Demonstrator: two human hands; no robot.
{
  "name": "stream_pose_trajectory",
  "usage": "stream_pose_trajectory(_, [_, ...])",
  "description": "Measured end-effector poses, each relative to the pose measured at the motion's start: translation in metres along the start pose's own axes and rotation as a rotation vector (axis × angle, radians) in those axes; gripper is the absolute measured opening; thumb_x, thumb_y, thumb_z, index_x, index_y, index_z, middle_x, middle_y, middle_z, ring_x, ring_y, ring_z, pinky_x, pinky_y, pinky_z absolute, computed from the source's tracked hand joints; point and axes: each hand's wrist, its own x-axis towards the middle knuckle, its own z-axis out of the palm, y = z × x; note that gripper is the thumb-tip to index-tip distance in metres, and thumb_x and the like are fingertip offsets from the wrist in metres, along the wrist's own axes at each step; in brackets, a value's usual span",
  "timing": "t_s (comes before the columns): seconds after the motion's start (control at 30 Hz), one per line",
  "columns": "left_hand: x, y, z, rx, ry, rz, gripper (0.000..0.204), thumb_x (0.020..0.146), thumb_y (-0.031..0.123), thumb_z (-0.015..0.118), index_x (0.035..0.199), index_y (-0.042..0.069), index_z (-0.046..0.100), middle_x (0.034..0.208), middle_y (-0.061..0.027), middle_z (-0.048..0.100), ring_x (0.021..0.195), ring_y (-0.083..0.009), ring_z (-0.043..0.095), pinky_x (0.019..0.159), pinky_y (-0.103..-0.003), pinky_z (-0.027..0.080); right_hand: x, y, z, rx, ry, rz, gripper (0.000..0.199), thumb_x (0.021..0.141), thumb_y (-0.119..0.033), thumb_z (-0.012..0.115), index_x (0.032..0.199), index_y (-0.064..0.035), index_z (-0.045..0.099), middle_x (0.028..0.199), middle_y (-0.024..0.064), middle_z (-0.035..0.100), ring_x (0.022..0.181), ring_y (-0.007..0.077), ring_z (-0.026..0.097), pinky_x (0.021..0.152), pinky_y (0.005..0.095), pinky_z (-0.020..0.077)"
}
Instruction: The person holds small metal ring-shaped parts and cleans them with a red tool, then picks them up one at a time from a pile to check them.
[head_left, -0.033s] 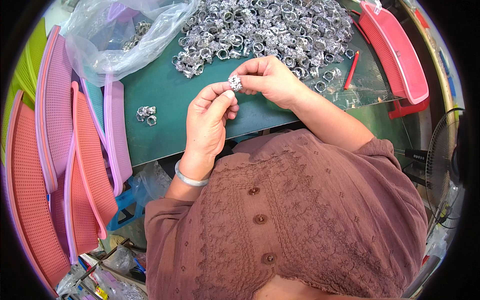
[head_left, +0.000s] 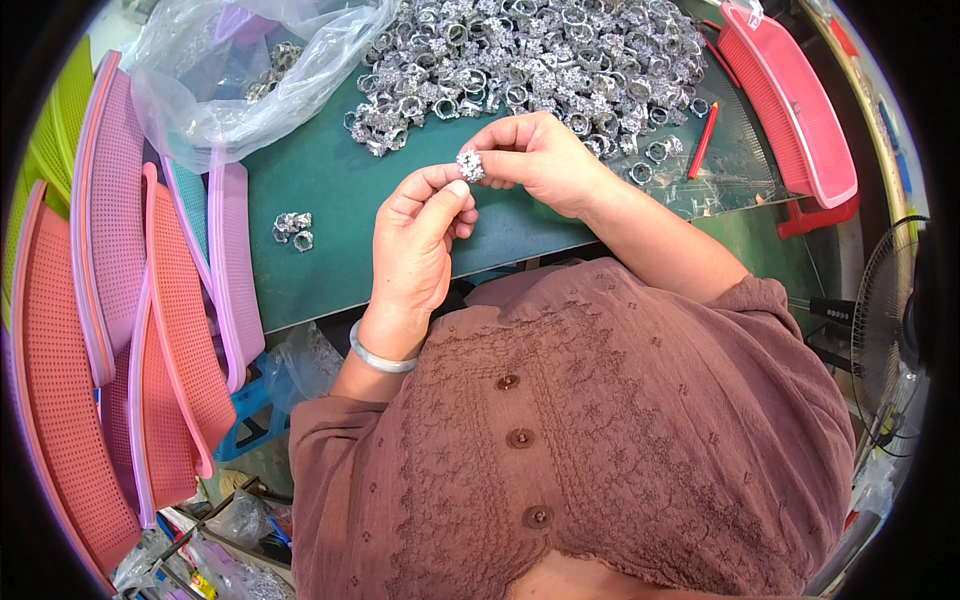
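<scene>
In front of me, over the near part of the table, a silver ring with a sparkling cluster top [head_left: 471,166] is held between my two hands. The thumb and index finger of my right hand [head_left: 540,165] pinch it from the right. My left hand [head_left: 422,220] is closed, its thumb and index fingertip against the ring's left side; the ring's band is hidden by fingers. Just beyond lies a big heap of similar silver rings [head_left: 540,60]. A small group of rings [head_left: 293,228] sits apart on the left of the green table [head_left: 320,270].
A clear plastic bag [head_left: 190,110] with rings inside stands at the far left. Stacked perforated baskets [head_left: 75,370] crowd the left edge. To the right are a red pencil-like stick [head_left: 704,142], a pink basket [head_left: 790,110] and a fan [head_left: 876,310].
</scene>
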Motion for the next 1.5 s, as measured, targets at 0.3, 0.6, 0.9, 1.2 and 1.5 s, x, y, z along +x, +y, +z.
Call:
stream_pose_trajectory(0.3, [0.006,-0.006,-0.002,0.136,0.039,0.09,0.014,0.086,0.018,0.054,0.088,0.004,0.056,0.073,-0.0028,0.056,0.064,-0.0095,0.051,0.057,-0.022,0.042,-0.004,0.0,0.002,-0.322,0.016,-0.178,0.015,0.08,-0.012,0.058,0.087,0.0005,0.062,0.076,0.0026,0.061,0.07,0.0067,0.054,0.062,0.0212,0.0437])
stream_pose_trajectory(0.6, [0.008,-0.007,-0.01,-0.138,-0.023,-0.058,0.022,0.09,0.022,0.047,0.095,0.002,0.055,0.079,-0.0049,0.056,0.068,-0.0127,0.052,0.06,-0.024,0.043,-0.005,-0.004,-0.01,-0.146,0.046,-0.107,0.02,0.084,-0.019,0.055,0.093,-0.0017,0.062,0.075,0.0001,0.059,0.07,0.0061,0.052,0.064,0.02,0.0425])
stream_pose_trajectory(0.9, [0.009,-0.009,-0.016,-0.166,-0.065,-0.084,0.026,0.09,0.02,0.042,0.1,-0.001,0.054,0.084,-0.009,0.058,0.072,-0.017,0.055,0.063,-0.027,0.046,0.001,-0.004,-0.021,-0.377,0.168,-0.231,0.016,0.08,-0.011,0.054,0.091,-0.0018,0.062,0.071,0.0032,0.059,0.064,0.0105,0.054,0.06,0.0241,0.044])
stream_pose_trajectory(1.2, [0.009,-0.002,-0.025,-0.48,-0.208,-0.164,0.034,0.086,0.019,0.039,0.109,-0.003,0.051,0.099,-0.0167,0.059,0.084,-0.0264,0.06,0.066,-0.032,0.051,0.044,-0.01,-0.007,-1.513,0.192,-0.745,0.01,0.069,-0.02,0.062,0.07,-0.0105,0.061,0.074,0.0025,0.052,0.079,0.0222,0.052,0.068,0.036,0.0416])
stream_pose_trajectory(1.5, [0.004,-0.002,-0.029,-0.205,0.012,-0.113,0.02,0.082,0.004,0.051,0.101,0.0,0.056,0.088,-0.0082,0.06,0.081,-0.0198,0.059,0.063,-0.028,0.051,0.052,-0.007,-0.012,-1.288,0.179,-0.784,0.011,0.071,-0.015,0.062,0.076,-0.0049,0.063,0.076,0.0033,0.056,0.077,0.0172,0.052,0.07,0.0318,0.04])
